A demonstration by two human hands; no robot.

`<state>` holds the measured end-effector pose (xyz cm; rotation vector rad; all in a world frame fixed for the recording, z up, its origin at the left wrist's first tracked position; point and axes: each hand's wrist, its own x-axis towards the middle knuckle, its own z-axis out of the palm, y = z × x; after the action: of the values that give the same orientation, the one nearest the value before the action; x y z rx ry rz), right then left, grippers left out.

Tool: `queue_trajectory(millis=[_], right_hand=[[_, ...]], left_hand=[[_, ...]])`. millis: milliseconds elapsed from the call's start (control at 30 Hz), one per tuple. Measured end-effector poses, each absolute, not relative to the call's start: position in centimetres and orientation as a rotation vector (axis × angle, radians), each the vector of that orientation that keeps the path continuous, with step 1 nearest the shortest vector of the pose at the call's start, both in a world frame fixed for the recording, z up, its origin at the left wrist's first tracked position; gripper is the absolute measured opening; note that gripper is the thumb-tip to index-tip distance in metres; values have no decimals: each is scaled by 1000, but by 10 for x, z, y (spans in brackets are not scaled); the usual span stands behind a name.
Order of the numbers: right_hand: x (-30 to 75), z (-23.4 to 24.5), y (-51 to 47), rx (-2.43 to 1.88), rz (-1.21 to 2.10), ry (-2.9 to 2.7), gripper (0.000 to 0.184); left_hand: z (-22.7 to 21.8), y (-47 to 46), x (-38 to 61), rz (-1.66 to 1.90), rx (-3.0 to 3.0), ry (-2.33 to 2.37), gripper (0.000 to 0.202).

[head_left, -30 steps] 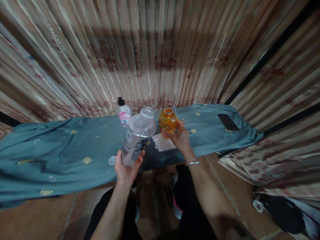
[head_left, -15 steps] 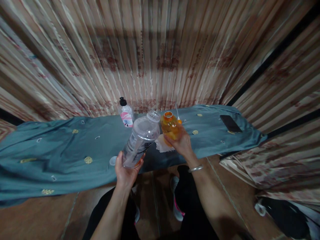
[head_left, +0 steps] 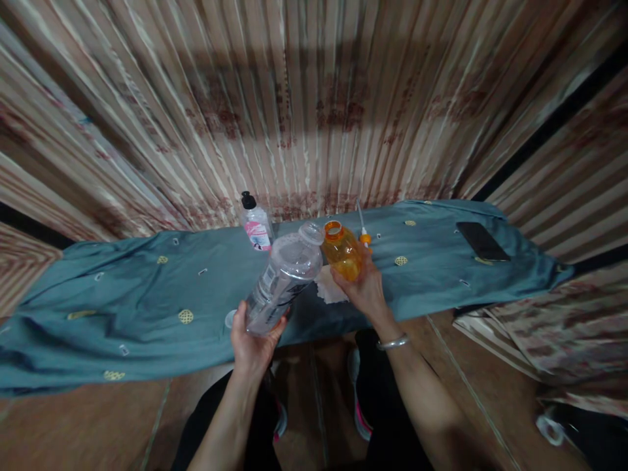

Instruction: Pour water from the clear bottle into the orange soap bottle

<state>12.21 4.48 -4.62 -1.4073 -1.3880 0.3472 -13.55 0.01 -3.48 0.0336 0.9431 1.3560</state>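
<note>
A large clear plastic bottle [head_left: 282, 281] is held near its base by my left hand [head_left: 256, 343]. Its wide uncapped mouth leans up and to the right. My right hand [head_left: 360, 284] grips an orange see-through bottle [head_left: 342, 252], also without a cap, its top leaning left. The two mouths are side by side, close together; whether they touch I cannot tell. Behind the orange bottle lies an orange pump top [head_left: 365, 239] with a pale tube. A pale piece of paper or cloth [head_left: 330, 286] is under my right hand. Beside my left hand lies a round clear lid [head_left: 230, 318], partly hidden.
On the teal cloth-covered table [head_left: 147, 301] a clear pump bottle with a pink label and black top [head_left: 258, 226] stands at the back. A dark phone [head_left: 483, 242] lies at the right. Pleated curtains [head_left: 304, 98] hang right behind the table.
The orange bottle has tilted further left, toward the clear bottle's mouth. My view has shifted slightly left, so everything sits further right in the picture. Both hands keep their grips.
</note>
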Motion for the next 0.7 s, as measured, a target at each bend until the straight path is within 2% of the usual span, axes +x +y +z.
queue_trajectory(millis=[233, 433, 700], right_hand=[[126, -45, 41, -1429, 315, -1407, 80], [129, -44, 40, -1425, 289, -1427, 72], [131, -50, 41, -1442, 303, -1426, 78]], left_hand=[[-36, 2, -136, 1375, 43, 958, 38], [-40, 3, -138, 1351, 56, 947, 42], [-42, 6, -141, 1396, 112, 978, 31]])
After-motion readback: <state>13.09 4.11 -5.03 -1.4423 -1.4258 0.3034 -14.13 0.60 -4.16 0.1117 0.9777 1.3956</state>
